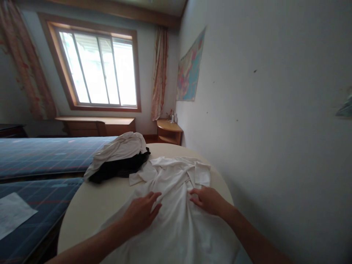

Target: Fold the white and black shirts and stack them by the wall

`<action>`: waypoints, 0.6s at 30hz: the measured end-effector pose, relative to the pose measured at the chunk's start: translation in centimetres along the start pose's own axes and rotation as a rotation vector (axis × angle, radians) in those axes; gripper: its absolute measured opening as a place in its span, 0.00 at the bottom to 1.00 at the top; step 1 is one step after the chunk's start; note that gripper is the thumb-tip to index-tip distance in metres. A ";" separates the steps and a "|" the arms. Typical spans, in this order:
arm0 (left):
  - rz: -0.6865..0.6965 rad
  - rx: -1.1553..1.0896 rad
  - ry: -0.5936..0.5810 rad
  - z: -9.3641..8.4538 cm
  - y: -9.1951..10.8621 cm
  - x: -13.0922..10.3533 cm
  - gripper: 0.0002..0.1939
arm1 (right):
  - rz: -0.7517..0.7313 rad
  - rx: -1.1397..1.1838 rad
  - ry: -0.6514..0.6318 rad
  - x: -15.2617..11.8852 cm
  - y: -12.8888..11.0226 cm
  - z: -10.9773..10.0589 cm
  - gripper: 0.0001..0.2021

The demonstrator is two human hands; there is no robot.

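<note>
A white short-sleeved garment (pixel 176 220), wrinkled, is spread over the round cream table (pixel 78 216), its sleeves toward the far side and its lower part reaching the near edge. Over its left half is my left hand (pixel 143 209), thumb and fingers apart, holding nothing. My right hand (pixel 207 200) is at the garment's right side below the right sleeve, fingers bent but apart, with no cloth visibly gripped. Folds run down the middle of the cloth between the two hands. Whether the fingertips press on the fabric is hard to tell.
At the table's far left lies a heap of clothes, a white garment (pixel 123 146) over a black one (pixel 118 168). Blue plaid mattresses (pixel 55 156) adjoin the left, with a paper sheet (pixel 13 212) on one. A white wall (pixel 275 146) stands close on the right.
</note>
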State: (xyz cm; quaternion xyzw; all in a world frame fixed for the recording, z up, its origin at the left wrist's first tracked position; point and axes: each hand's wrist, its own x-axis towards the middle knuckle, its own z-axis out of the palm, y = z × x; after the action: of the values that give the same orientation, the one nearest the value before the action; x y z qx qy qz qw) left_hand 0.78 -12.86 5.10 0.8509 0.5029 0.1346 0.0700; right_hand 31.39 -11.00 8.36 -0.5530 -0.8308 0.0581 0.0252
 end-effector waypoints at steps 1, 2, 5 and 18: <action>-0.022 0.019 0.026 -0.2 -0.7 1.2 0.19 | 0.012 -0.012 0.020 0.7 0.1 0.2 0.16; -0.033 0.045 0.074 -0.3 -1.6 2.4 0.18 | 0.013 -0.010 0.053 1.4 0.1 0.4 0.16; -0.046 0.124 0.210 0.1 -4.7 5.5 0.20 | 0.000 0.014 0.189 3.4 0.5 1.6 0.21; -0.269 0.291 0.012 1.9 -11.7 7.0 0.28 | 0.373 0.156 -0.076 6.6 6.0 3.9 0.35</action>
State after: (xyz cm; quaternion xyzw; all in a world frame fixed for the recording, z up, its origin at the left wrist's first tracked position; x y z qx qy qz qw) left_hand -5.29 -1.05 1.41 0.7763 0.6267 0.0552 -0.0394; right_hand 33.90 -2.96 3.63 -0.6910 -0.7074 0.1469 0.0254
